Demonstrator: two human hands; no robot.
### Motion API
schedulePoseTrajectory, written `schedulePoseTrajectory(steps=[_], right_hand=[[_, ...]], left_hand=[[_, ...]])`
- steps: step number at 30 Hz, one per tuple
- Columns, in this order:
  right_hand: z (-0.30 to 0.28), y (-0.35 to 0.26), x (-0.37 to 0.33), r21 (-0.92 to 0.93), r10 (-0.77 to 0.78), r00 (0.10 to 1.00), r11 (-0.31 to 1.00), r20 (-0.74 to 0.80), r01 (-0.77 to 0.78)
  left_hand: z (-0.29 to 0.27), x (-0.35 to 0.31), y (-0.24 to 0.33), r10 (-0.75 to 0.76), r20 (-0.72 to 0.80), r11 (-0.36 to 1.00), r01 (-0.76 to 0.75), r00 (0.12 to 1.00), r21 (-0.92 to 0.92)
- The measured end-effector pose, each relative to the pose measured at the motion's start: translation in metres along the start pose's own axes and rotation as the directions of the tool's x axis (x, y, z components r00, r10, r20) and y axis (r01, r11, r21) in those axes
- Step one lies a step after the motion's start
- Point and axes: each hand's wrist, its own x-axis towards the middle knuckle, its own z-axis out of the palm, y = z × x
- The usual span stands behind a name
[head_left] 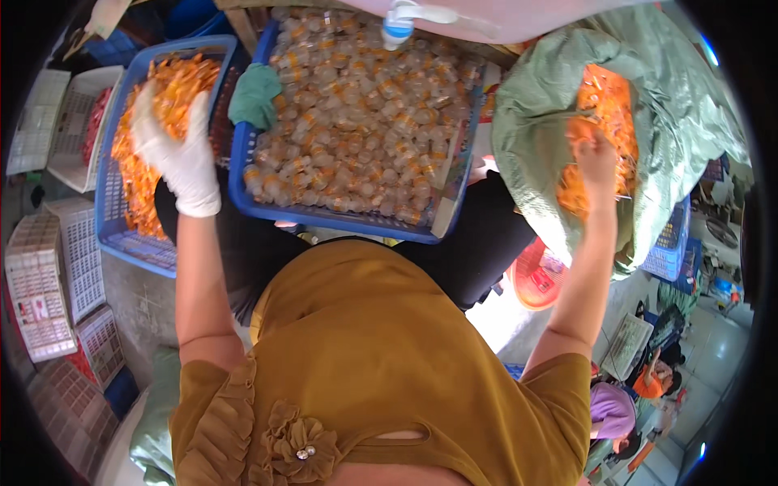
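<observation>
My left hand (174, 154), in a white glove, is open with thumb and fingers apart over a blue basket (146, 255) of shiny orange pieces (182, 81). No piece shows in its grasp. At the right, my bare right hand (598, 166) reaches into the mouth of a green woven sack (531, 121). Its fingers are closed on an orange piece (580, 130), slightly blurred, above more orange pieces (608, 89) in the sack. Between my hands, a blue tray (340, 220) holds many small clear plastic containers (356, 121) with orange bands.
A green cloth (255, 95) hangs over the tray's left rim. A white-and-blue nozzle (397, 31) stands at its far edge. Pale plastic crates (36, 283) are stacked at the left. A red basin (536, 275) sits below the sack. Other people (612, 409) are at the lower right.
</observation>
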Motion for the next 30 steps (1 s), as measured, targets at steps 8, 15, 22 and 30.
schedulePoseTrajectory(steps=[8, 15, 22, 30], right_hand=[[0.007, 0.015, 0.031, -0.576, 0.194, 0.979, 0.794, -0.068, -0.197], [-0.015, 0.019, 0.000, -0.374, -0.025, 0.989, 0.927, -0.144, -0.031], [-0.043, -0.048, -0.033, 0.851, -0.336, 0.937, 0.515, 0.091, 0.102], [0.026, -0.263, -0.046, 0.709, -0.633, 0.773, 0.556, 0.025, 0.433]], left_hand=[[0.097, -0.128, 0.053, 0.191, 0.978, 0.962, -0.212, 0.083, -0.170], [0.119, -0.152, 0.044, -0.088, 0.995, 0.994, -0.072, -0.047, 0.084], [0.097, -0.062, 0.071, -0.083, 0.919, 0.247, 0.901, 0.386, -0.357], [0.100, -0.052, 0.098, -0.158, 0.857, 0.140, 0.870, 0.490, -0.472]])
